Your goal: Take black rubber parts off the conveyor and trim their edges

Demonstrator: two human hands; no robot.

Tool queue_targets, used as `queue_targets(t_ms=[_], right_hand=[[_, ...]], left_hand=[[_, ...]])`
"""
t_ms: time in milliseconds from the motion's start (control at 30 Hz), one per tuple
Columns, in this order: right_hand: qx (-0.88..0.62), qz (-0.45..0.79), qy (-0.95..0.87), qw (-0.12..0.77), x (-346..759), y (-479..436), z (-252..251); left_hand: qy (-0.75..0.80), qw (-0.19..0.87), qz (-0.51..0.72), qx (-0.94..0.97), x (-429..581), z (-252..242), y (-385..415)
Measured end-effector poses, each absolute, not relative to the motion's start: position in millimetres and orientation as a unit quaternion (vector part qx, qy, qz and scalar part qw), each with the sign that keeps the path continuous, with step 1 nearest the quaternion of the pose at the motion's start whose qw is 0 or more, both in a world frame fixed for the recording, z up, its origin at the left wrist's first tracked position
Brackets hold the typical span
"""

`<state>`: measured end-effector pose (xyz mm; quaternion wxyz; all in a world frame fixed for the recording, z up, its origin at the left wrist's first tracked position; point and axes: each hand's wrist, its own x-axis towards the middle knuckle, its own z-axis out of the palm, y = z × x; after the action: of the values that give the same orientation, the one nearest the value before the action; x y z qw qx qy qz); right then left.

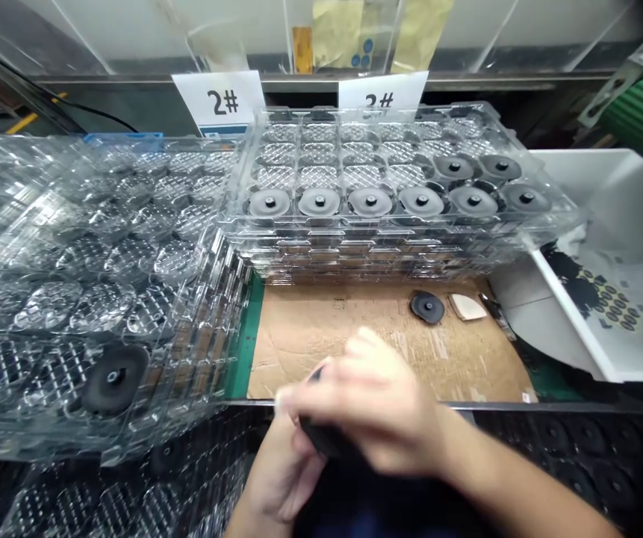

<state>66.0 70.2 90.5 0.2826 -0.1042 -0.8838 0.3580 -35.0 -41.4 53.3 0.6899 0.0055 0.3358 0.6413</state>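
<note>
While I hold the right hand [369, 400] and left hand [281, 471] together, clamped on a black rubber disc [324, 439] at the near edge, the far clear plastic tray [388, 223] shows eight discs [371, 202] seated, its remaining pockets bare.

Left hand [281, 471] beneath and right hand [366, 400] over a blurred dark round disc [324, 437], both just past the near edge of a cardboard sheet [343, 344]. Near the far right of the cardboard, a loose black disc [427, 307] just beside a pale pad [467, 306]; beyond the far edge, stacked clear plastic trays [399, 142] with black discs [371, 202] along the nearest row, more clear trays [46, 306] off the left edge, a white bin [595, 194] off the right
</note>
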Motion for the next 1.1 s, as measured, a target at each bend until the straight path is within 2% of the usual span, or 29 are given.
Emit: queue_targets(t_ms=[133,300,400,500,600,700,767,900,1033,1100], right_hand=[[-0.366,0.406,-0.801,0.244,82,93,57],[-0.379,0.427,-0.802,0.178,110,66,0],[-0.374,0.44,-0.8,0.162,118,49,-15],[-0.406,0.437,-0.78,0.191,116,57,5],[-0.424,0.428,-0.759,0.246,106,68,49],[-0.327,0.414,-0.792,0.309,92,64,87],[-0.232,0.417,-0.826,0.301,86,57,98],[-0.173,0.453,-0.855,0.183,81,54,100],[-0.226,0.365,-0.864,0.262,76,59,99],[-0.185,0.383,-0.867,0.26,81,61,100]], left_hand=[[0.315,0.695,0.647,-0.01,-40,52,-43],[0.3,0.694,0.655,-0.025,-45,45,-42],[0.316,0.692,0.648,-0.032,-46,40,-40],[0.332,0.691,0.642,-0.034,-44,40,-36],[0.338,0.675,0.655,-0.024,-37,41,-33],[0.355,0.661,0.661,-0.015,-30,43,-31],[0.374,0.661,0.65,-0.019,-28,43,-30],[0.403,0.651,0.643,-0.027,-27,46,-29],[0.395,0.661,0.638,-0.025,-25,53,-23],[0.378,0.667,0.641,-0.029,-26,55,-20]])
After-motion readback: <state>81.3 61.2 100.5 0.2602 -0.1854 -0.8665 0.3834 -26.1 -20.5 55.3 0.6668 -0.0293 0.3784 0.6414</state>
